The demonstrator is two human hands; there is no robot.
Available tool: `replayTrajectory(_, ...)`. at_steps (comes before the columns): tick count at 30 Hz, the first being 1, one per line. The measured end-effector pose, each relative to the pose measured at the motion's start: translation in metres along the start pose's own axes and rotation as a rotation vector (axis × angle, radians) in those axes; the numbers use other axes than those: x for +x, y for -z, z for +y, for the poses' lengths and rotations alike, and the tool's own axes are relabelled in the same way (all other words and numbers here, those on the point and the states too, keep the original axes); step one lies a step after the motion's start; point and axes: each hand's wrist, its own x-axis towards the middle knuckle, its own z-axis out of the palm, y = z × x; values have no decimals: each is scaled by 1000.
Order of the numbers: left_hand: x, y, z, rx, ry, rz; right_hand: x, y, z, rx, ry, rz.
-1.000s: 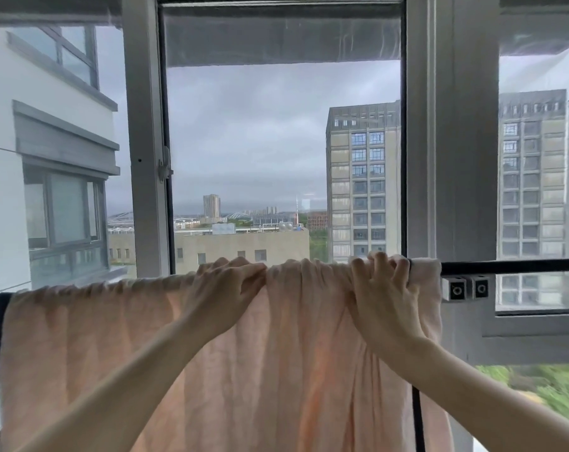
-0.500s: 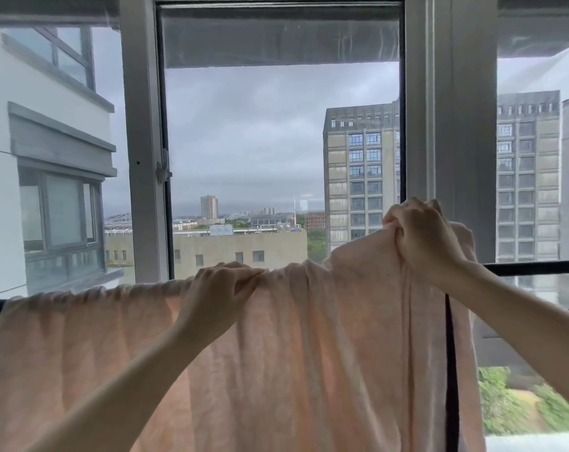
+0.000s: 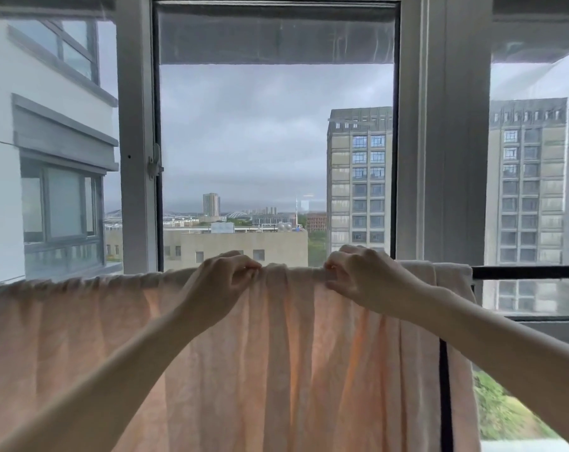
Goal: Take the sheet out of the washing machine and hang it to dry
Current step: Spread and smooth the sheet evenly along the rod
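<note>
The pink sheet [image 3: 276, 370] hangs over the black rail [image 3: 528, 272]. Left hand [image 3: 218, 285] and right hand [image 3: 358, 278] pinch its top fold with curled fingers, a small gap between them.

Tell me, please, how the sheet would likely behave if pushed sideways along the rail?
The sheet looks floppy: it hangs in soft folds, so it would probably bunch, not slide as one. It seems thin, since light glows through. The black rail looks smooth, so it may slip.
</note>
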Motion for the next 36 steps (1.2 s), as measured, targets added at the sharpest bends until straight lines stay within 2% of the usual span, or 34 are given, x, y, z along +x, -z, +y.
replayTrajectory(5, 3, 6, -1, 27, 13, 14, 3, -14, 5, 165, -36, 173)
replayTrajectory(8, 6, 4, 3, 47, 33, 42, 13, -14, 7, 159, -105, 210)
replayTrajectory(14, 26, 4, 4, 60, 108, 248, 44, 0, 40, 113, -318, 309)
replayTrajectory(18, 13, 1, 5, 65, 114, 44, 33, -13, 47, 74, -331, 114)
replayTrajectory(21, 2, -4, 4, 166, 23, -40, 25, -11, 40, 103, -297, 96)
replayTrajectory(24, 3, -4, 3, 136, 19, -54, 19, -4, 22, 112, -149, 136)
replayTrajectory(28, 3, -7, 14, 55, -15, -25, 7, -8, -9, 117, 16, 96)
replayTrajectory(31, 2, -12, 24, 89, -63, -82, 5, -17, -13, 41, 13, 101)
replayTrajectory(36, 3, -13, 24, 118, -86, -60, 10, -18, -12, 128, -71, 198)
